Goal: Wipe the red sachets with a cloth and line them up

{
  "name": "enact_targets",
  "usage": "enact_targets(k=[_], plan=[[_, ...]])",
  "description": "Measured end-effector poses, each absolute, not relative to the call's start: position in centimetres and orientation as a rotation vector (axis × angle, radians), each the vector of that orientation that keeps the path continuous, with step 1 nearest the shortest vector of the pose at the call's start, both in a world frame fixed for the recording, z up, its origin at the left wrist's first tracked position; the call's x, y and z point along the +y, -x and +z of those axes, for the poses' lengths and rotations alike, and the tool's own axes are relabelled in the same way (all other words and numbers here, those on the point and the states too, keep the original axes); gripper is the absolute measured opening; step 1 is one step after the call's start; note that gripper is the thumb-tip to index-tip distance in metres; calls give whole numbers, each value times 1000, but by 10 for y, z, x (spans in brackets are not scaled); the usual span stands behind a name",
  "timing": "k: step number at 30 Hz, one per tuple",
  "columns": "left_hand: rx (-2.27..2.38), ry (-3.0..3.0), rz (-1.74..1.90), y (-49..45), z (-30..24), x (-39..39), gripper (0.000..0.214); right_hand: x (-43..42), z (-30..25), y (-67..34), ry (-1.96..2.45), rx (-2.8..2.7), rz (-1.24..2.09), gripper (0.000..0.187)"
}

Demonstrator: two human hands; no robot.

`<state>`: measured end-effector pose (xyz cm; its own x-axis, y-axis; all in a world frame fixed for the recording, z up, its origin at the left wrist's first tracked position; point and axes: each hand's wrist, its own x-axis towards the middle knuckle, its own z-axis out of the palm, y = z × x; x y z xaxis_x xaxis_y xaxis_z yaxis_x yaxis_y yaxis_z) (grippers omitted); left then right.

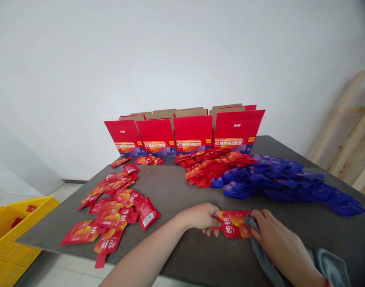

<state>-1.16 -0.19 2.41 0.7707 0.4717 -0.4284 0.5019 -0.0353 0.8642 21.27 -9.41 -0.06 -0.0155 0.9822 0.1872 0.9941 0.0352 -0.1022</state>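
Nearest to the camera, a grey cloth (328, 263) lay at the front edge of the dark table (176, 191), and the right hand (275, 239) held one end of it, with the fingers closed on the fabric and pressed against the right edge of a red pouch (233, 224). This pouch lay flat on the table near the front edge, a little right of the middle. The left hand (202, 218) pinched its left edge between thumb and fingers, so both hands were touching the same pouch.

To the left of the hands, loose red pouches (116, 207) were spread in an untidy group, some overlapping, and a few more red pouches (148, 160) lay further back. Behind the hands and to the right, a heap of red pouches (212, 167) touched a bigger heap of blue pouches (284, 183) which reached toward the right edge of the table.

At the back of the table, four open red boxes (191, 137) stood in a row against the white wall. On the floor to the left stood a yellow crate (11, 223). At the far right, wooden frames (346, 127) leaned on the wall.
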Motion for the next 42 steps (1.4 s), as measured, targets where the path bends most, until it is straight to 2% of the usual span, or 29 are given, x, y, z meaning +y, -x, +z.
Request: enact_targets(k=[5, 10, 16, 21, 26, 30, 36, 42], plan=[[849, -1610, 70, 10, 20, -3, 11, -93, 12, -229, 2116, -2016, -172, 13], [862, -1587, 81, 8, 16, -3, 23, -93, 27, -171, 1892, -2080, -177, 15], [830, -1599, 99, 9, 16, -4, 18, -76, 13, -144, 1907, -2160, -146, 14], [840, -1574, 110, 7, 16, -5, 11, -74, 8, -167, 1939, -2145, -141, 11], [857, -1534, 101, 7, 17, -5, 8, -77, -1, -222, 2065, -2087, -146, 15], [879, -1506, 102, 6, 17, -4, 14, -79, 2, -253, 2137, -2013, -165, 19], [878, -1458, 123, 4, 15, -2, 28, -92, 12, -187, 1911, -2128, 21, 17], [911, -1480, 100, 6, 13, -3, 30, -95, -11, -185, 1921, -2141, -66, 19]])
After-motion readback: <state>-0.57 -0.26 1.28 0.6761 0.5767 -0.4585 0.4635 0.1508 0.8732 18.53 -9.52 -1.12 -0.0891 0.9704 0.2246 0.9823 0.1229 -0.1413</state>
